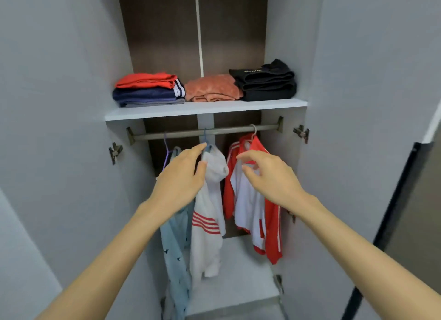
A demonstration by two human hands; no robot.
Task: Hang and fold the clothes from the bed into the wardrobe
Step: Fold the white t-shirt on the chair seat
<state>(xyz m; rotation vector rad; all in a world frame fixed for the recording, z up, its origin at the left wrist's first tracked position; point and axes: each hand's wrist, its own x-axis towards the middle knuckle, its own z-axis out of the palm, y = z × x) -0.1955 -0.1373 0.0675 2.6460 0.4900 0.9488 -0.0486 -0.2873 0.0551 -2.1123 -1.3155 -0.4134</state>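
Reaching into the wardrobe [167, 33], the hands are apart: the left hand [183, 179] pinches the white hoodie [210, 226] at its neck, just under the hanger hook [205, 138] on the rail [229, 130], while the right hand [269, 176] hovers empty, fingers loose, in front of the red jacket [272, 224]. The hoodie hangs straight ahead between both hands, nearer the left, its long axis vertical, hood up, hem down. The rail runs left to right, so any shift likely goes sideways.
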